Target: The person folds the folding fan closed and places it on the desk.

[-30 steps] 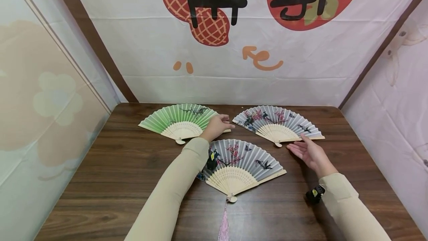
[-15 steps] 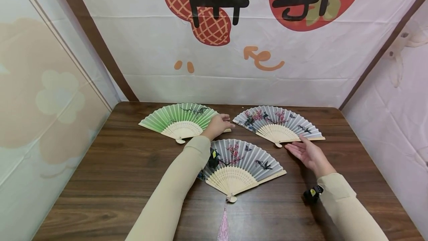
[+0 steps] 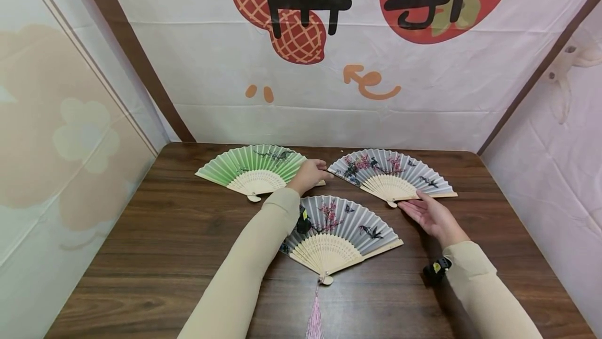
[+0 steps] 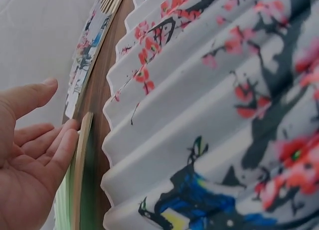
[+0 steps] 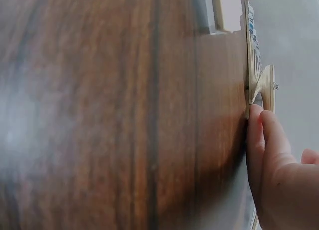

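Note:
Three spread folding fans lie on the table. My left hand (image 3: 309,174) is over the right end of the green fan (image 3: 256,171), its fingertips right at the left tip of the back grey fan (image 3: 390,174). In the left wrist view the thumb stands apart from the fingers (image 4: 42,145), which lie beside the green fan's end stick (image 4: 82,165). My right hand (image 3: 435,219) lies palm up, straight fingertips at the back grey fan's lower edge, near its pivot. A front grey fan (image 3: 329,253), partly hidden by my left wrist, has a pink tassel (image 3: 315,318).
The brown wood-grain table (image 3: 155,255) meets a printed cloth backdrop (image 3: 216,114) at the back. Cloth panels also stand along the left (image 3: 84,93) and right (image 3: 555,145) sides. My left sleeve (image 3: 240,271) crosses the table beside the front fan.
My right hand has slid slightly left along the back grey fan's lower edge. The left hand has shifted slightly right, toward that fan's left tip. All three fans stay put.

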Tool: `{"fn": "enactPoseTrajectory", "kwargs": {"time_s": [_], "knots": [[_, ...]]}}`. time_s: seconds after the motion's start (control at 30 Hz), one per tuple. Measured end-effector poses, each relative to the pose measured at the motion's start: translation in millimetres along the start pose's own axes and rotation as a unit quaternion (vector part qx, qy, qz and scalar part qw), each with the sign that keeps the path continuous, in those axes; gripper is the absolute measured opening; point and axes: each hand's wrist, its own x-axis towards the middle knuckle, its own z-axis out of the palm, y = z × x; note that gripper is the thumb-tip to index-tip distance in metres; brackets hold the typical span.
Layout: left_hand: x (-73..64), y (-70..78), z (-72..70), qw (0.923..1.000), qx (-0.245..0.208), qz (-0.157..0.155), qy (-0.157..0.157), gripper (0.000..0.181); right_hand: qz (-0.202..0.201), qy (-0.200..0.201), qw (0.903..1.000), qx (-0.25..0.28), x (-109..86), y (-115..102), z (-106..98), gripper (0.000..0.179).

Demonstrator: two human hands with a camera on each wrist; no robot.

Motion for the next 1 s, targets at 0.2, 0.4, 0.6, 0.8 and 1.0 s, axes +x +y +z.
{"fn": "enactPoseTrajectory", "kwargs": {"time_s": [0.2,0.4,0.6,0.8,1.0], "knots": [[1.5,0.2,2.8,1.0,0.004,-0.003,0.003,0.055,0.006,0.002,0.9997,0.025,5.7,0.6,-1.4,0.026],[2.7,-0.9,3.3,0.9999,0.013,-0.004,0.006,0.054,0.019,0.015,0.999,0.038,9.4,0.9,-1.3,0.027],[3.1,-1.9,4.8,0.9999,0.006,-0.007,0.009,0.053,0.035,0.017,0.9962,0.078,13.9,2.2,1.0,0.025],[2.8,-2.4,6.0,0.9999,0.006,-0.008,0.009,0.053,0.047,0.021,0.9921,0.114,17.6,4.3,2.2,0.027],[1.4,-0.4,4.9,0.9999,-0.006,-0.007,0.012,0.052,0.043,0.046,0.987,0.148,20.5,5.6,4.9,0.023]]}}
